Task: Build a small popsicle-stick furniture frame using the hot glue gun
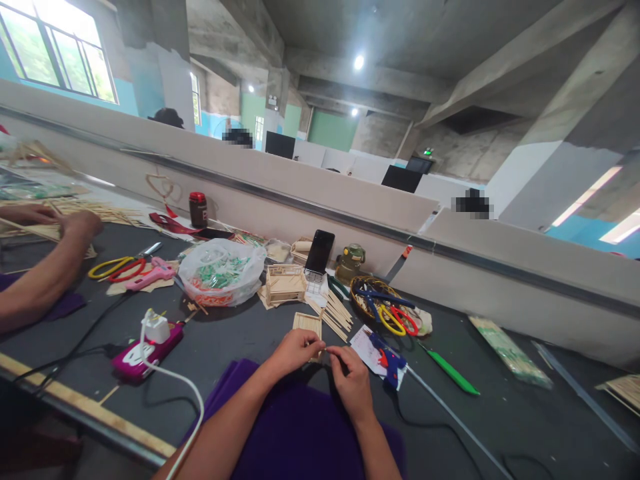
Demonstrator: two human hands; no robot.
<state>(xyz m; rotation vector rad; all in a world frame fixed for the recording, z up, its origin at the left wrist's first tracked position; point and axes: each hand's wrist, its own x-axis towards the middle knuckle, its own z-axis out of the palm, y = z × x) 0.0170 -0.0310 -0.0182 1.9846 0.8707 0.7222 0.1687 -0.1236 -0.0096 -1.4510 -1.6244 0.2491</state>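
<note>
My left hand is closed, thumb and fingers pinched at the near side of a small wooden-stick frame, a flat panel of pale sticks with a short upright at one corner. Just to the right, my right hand is pinched close to the left fingertips. Whatever lies between its fingers is too small to make out. Loose wooden sticks fan out behind the hands. A larger stick-built box stands beyond the small frame. Right of my right hand lies a blue glue gun on white paper.
A plastic bag of green pieces, a phone and a basket with scissors stand behind. A green-handled knife lies right. At left are a magenta power strip, a pink glue gun and a co-worker's arm.
</note>
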